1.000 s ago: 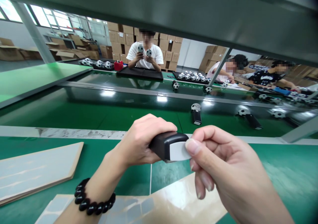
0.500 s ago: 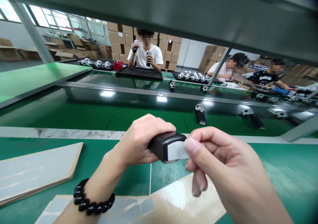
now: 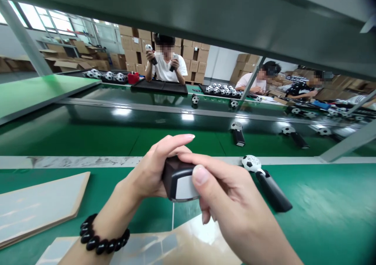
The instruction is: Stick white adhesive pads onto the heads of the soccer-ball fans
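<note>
Head view: A pale label (image 3: 183,188) shows on the end of a black handle (image 3: 169,178) between my two hands, above the green table (image 3: 331,210). From my remote seat, I see my left grip (image 3: 149,171) closed around the handle, index finger raised, and my right grip (image 3: 232,194) closed over its end, thumb across the label's edge. Fine marks on a soccer-patterned device (image 3: 272,189) at right are too small to read. Fingers hide the handle's far end; stacked sheets (image 3: 44,206) are cut off at left.
</note>
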A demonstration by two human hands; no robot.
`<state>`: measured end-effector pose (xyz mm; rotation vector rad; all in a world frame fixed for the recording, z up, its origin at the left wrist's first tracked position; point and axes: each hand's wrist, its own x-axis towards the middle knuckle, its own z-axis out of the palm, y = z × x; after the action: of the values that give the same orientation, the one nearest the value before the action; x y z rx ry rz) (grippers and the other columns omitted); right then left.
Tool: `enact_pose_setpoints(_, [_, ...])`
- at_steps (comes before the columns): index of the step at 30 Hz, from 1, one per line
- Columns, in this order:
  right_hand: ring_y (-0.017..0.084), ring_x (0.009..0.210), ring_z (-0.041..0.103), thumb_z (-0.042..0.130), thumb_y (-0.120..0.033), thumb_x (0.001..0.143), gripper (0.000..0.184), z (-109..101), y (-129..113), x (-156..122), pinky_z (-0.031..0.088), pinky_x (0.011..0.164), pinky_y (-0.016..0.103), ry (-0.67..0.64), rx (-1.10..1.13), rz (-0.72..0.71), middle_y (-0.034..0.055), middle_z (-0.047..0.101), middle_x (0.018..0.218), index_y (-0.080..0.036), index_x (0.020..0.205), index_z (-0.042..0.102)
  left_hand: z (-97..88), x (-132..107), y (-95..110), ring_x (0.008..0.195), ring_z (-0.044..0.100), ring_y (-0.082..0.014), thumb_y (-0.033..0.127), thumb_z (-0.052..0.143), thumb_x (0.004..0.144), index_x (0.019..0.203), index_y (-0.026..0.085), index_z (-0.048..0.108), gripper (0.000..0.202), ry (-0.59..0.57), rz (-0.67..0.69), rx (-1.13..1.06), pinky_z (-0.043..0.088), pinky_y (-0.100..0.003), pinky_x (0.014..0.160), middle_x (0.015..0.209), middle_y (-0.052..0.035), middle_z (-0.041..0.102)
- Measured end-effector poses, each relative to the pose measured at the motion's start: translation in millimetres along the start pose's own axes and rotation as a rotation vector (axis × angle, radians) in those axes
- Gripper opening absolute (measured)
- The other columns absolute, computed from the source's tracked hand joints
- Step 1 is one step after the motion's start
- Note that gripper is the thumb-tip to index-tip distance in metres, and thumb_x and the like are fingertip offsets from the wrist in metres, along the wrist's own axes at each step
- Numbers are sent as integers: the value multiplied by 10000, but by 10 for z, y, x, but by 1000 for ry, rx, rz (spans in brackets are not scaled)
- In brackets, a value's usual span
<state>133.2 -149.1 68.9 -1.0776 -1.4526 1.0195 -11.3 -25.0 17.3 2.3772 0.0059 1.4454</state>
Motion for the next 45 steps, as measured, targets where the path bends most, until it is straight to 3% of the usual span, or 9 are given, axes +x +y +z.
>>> enact_pose_setpoints(8, [95, 574, 505, 767, -269, 856, 270, -42, 98, 16, 421, 507, 178, 21, -231, -39, -76, 635, 787, -323, 1103, 673, 14, -34, 13, 736, 663, -163, 477, 585, 978, 1540, 325, 300, 648, -70, -87, -34, 564, -272, 671, 931, -40, 678])
enact_pose_setpoints(13, [164, 781, 692, 689, -271, 945, 357, -75, 539, 467, 540, 737, 256, 176, -623, -27, -22, 737, 939, -269, 1284, 578, -84, -158, -313, 1351, 503, -394, 588, 626, 888, 1534, 226, 343, 792, -222, -421, 403, 492, -570, 1077, 1485, -208, 459])
enact_pose_setpoints(17, [252, 979, 706, 713, -305, 940, 573, -356, 957, 649, 572, 878, 442, 215, -844, 156, 80, 712, 1149, -204, 1452, 475, -104, -191, -415, 1344, 523, -413, 713, 537, 874, 1379, 239, 566, 693, -360, -558, 451, 492, -599, 1080, 1490, -157, 494])
enact_pose_setpoints(22, [354, 1324, 510, 692, -284, 956, 501, -1055, 1190, 2, 443, 1066, 605, 488, -1103, 472, 123, 485, 1504, -214, 1421, 521, -87, -122, -274, 1283, 591, -377, 795, 444, 871, 1353, 258, 601, 739, -398, -584, 411, 515, -569, 1069, 1400, -114, 604])
enact_pose_setpoints(27, [284, 1122, 648, 679, -299, 971, 341, -1585, 1233, -519, 549, 944, 519, 578, -1070, 821, 102, 629, 1311, -181, 1284, 614, 78, -50, -181, 1254, 613, -331, 519, 528, 962, 1348, 223, 591, 490, -490, -483, 403, 557, -520, 1018, 1382, -117, 621])
enact_pose_setpoints(35, [262, 946, 720, 448, -688, 933, 657, -647, 721, -443, 593, 776, 378, 162, -463, 410, 112, 727, 1107, -207, 1364, 564, 389, 18, 50, 1288, 603, -300, 72, 607, 831, 1234, 200, 619, 422, -494, 32, 572, 391, -535, 1166, 1309, -117, 683])
enact_pose_setpoints(38, [220, 818, 711, 303, -608, 1011, 554, -322, 721, -598, 587, 700, 342, 105, -396, 300, 103, 727, 996, -201, 1258, 586, 189, -4, -52, 988, 730, -232, 143, 605, 832, 1085, 198, 652, 262, -339, -99, 539, 544, -395, 948, 1042, -43, 765])
enact_pose_setpoints(42, [221, 695, 688, 676, -229, 856, 31, 84, 964, -1009, 522, 592, 306, -92, -586, 277, 33, 715, 801, -220, 883, 686, -56, 9, -138, 777, 696, -149, 339, 751, 825, 1060, 199, 623, 302, 93, -356, 455, 541, -277, 660, 925, 8, 735])
enact_pose_setpoints(45, [269, 789, 703, 706, -73, 773, 195, 304, 1101, -1275, 532, 634, 341, -159, -759, 241, 54, 709, 912, -211, 908, 676, -96, 62, -148, 791, 663, -94, 485, 805, 816, 1059, 199, 580, 437, 349, -432, 311, 575, -280, 711, 875, 66, 688])
